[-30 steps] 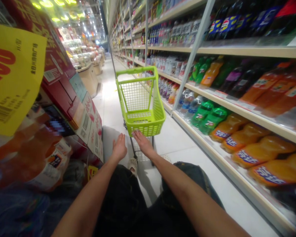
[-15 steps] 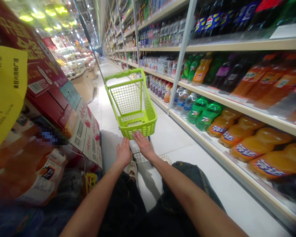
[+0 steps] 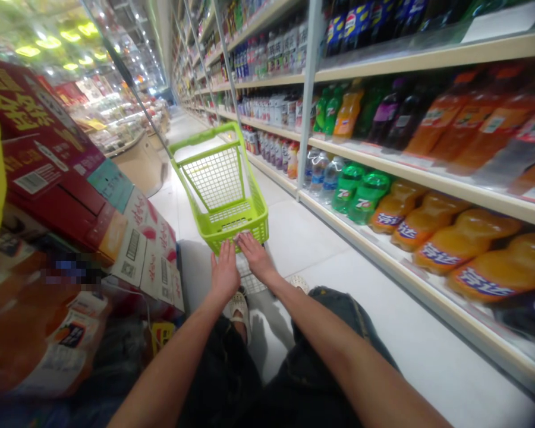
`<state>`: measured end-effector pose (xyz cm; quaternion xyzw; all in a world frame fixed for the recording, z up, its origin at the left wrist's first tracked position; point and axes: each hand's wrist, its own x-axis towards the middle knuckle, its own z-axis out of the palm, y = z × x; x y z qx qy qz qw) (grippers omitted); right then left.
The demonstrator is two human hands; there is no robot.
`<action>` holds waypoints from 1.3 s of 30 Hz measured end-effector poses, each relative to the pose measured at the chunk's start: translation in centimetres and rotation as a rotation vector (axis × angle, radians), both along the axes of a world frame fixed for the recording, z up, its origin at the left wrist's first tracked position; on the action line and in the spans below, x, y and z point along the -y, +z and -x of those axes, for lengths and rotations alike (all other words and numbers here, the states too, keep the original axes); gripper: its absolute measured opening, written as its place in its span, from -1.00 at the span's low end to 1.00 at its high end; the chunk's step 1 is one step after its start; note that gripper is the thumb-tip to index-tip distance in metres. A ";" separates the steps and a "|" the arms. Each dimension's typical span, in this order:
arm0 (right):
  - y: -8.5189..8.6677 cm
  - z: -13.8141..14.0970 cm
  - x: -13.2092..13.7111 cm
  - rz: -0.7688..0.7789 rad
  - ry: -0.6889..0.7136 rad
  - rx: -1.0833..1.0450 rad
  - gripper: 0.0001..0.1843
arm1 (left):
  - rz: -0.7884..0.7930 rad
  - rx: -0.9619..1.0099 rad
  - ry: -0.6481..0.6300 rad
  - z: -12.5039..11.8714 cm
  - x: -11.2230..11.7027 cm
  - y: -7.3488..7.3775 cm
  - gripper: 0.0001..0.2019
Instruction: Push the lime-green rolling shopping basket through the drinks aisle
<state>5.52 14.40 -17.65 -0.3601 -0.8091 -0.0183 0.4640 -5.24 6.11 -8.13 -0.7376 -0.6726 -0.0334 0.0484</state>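
Note:
A small lime-green shopping cart stands empty in the aisle just ahead of me. My left hand lies with fingers stretched against the near edge of its basket. My right hand rests flat on the same edge, right beside the left, fingers extended. Neither hand holds anything. Below my arms I see my dark trousers and light shoes on the white floor.
Shelves of drink bottles run along the right side. Stacked red and white cartons crowd the left. The white tiled aisle stretches ahead toward lit counters at the back left.
My left hand has moved up from beside the cart onto the basket's near edge next to the right hand. The view has swung, shifting the cart leftward in the picture.

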 end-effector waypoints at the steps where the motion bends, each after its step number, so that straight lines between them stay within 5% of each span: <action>1: -1.1 -0.2 0.1 0.011 -0.002 0.012 -0.52 | 0.011 -0.010 -0.013 -0.2 0.0 -0.1 -0.31; 5: -3.1 -1.7 1.0 0.046 -0.032 0.024 -0.49 | 0.034 -0.035 -0.023 -0.5 -0.2 -0.6 -0.31; 13: 2.0 -3.1 -0.7 -0.025 -0.063 -0.078 -0.48 | -0.056 -0.085 -0.036 -1.1 -2.1 0.1 -0.35; 21: -3.1 -4.6 -0.7 -0.028 -0.054 -0.037 -0.53 | -0.030 -0.137 -0.127 -2.1 -1.7 -0.3 -0.32; 28: 2.6 -6.0 -1.9 -0.050 -0.120 -0.143 -0.50 | -0.053 -0.137 -0.137 -3.1 -3.2 0.8 -0.32; 30: 3.1 -5.8 -2.7 -0.029 -0.113 -0.141 -0.50 | -0.061 -0.144 -0.143 -3.5 -3.6 1.3 -0.33; 39: -4.4 -6.8 -2.2 0.117 -0.037 -0.150 -0.43 | -0.041 -0.200 -0.212 -4.5 -3.2 0.7 -0.33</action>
